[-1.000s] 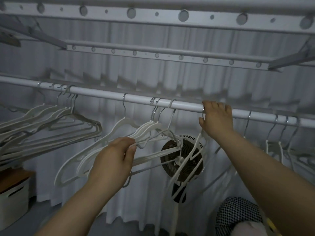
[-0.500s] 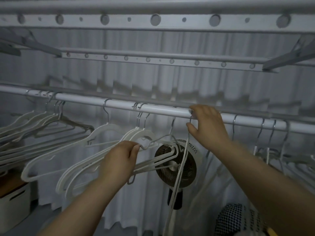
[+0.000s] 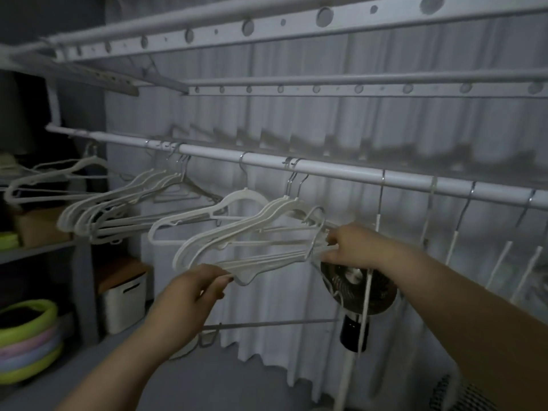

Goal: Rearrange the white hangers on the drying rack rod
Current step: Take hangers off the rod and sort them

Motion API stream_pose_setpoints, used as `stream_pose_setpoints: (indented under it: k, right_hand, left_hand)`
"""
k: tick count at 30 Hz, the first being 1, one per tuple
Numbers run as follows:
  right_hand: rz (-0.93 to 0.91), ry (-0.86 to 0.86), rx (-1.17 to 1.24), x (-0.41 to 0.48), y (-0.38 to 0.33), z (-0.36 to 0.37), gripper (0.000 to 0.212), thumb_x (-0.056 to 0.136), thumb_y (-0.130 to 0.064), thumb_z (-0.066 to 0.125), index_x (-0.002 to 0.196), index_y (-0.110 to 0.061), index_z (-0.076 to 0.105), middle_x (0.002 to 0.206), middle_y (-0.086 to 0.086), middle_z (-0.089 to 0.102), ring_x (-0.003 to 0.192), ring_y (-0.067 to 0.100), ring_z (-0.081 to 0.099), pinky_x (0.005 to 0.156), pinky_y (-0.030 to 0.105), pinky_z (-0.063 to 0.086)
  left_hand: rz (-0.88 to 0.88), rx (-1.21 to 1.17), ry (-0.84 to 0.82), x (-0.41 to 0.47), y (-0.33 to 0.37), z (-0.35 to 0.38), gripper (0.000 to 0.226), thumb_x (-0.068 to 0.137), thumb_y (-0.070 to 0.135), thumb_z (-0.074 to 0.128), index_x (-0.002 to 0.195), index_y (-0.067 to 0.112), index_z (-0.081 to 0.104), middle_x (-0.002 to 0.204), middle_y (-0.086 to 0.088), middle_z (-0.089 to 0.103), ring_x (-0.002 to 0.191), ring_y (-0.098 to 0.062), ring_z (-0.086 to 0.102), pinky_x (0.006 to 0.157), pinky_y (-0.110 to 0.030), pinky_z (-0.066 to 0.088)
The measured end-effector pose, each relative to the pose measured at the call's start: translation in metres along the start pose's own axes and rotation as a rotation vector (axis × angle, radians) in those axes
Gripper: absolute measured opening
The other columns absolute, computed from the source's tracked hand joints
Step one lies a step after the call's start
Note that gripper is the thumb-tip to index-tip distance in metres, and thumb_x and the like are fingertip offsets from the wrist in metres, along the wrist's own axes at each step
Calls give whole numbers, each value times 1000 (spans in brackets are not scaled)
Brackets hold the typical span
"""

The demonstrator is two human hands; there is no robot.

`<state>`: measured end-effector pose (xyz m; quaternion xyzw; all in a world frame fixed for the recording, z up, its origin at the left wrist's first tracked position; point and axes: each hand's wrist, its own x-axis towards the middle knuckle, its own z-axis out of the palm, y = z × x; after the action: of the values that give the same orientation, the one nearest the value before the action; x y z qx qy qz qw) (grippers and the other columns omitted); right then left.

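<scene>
A white rod (image 3: 335,171) runs across the drying rack. From it hangs a small bunch of white hangers (image 3: 249,232) by metal hooks in the middle. My left hand (image 3: 189,295) pinches the lower bar of this bunch at its left end. My right hand (image 3: 353,247) grips the right ends of the same hangers, below the rod. One single hanger (image 3: 213,215) hangs just left of the bunch. Several more white hangers (image 3: 118,203) crowd the rod's left part, and others (image 3: 453,241) hang edge-on at the right.
A dark fan (image 3: 358,295) stands behind my right hand, before a white curtain (image 3: 267,321). Perforated rack bars (image 3: 326,87) run overhead. At the left are shelves, stacked coloured basins (image 3: 26,345) and a white box (image 3: 124,304).
My right hand left the rod and dropped onto the right ends of the bunch. My left hand slid down to the lower bar. The view swung left.
</scene>
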<state>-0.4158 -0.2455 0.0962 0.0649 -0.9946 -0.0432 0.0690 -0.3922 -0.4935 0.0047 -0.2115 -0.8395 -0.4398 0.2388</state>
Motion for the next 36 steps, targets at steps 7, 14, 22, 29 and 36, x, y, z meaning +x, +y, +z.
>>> stream_pose_setpoints:
  k: [7, 14, 22, 29, 36]
  right_hand:
    - [36, -162, 373, -6, -36, -3, 71, 82, -44, 60, 140, -16, 31, 139, 2, 45, 127, 19, 42, 108, 31, 32]
    - [-144, -275, 770, -27, -90, -4, 18, 89, -27, 54, 96, -15, 65, 83, -13, 69, 77, 4, 63, 70, 18, 47]
    - [-263, -457, 1110, -68, -144, 2, 14, 90, -9, 48, 91, -11, 62, 59, 1, 69, 53, 11, 65, 54, 18, 52]
    - [-275, -628, 1252, -117, -163, 5, 16, 77, -19, 53, 85, -8, 63, 69, 6, 73, 65, 16, 70, 63, 21, 56]
    - [-66, -359, 1164, -142, -166, 18, 16, 93, -13, 46, 81, -9, 55, 60, 1, 71, 57, 12, 69, 57, 18, 55]
  left_hand:
    - [-96, -291, 25, -35, -6, -53, 33, 90, 5, 47, 75, 30, 63, 74, 10, 67, 67, 10, 62, 53, -6, 47]
    - [-229, -409, -24, -80, -23, -126, 33, 91, 4, 41, 78, 17, 68, 69, 8, 74, 61, -3, 67, 53, -13, 51]
    - [-354, -517, -81, -123, -47, -172, 30, 90, 9, 45, 76, 19, 69, 61, -3, 71, 54, -9, 65, 52, -18, 53]
    - [-447, -48, 109, -121, -77, -159, 22, 87, 16, 57, 106, 9, 64, 97, -3, 63, 86, -16, 53, 77, -25, 37]
    - [-254, 114, -313, -130, -66, -125, 22, 88, 22, 55, 109, 17, 61, 112, -1, 63, 93, -10, 56, 77, -19, 37]
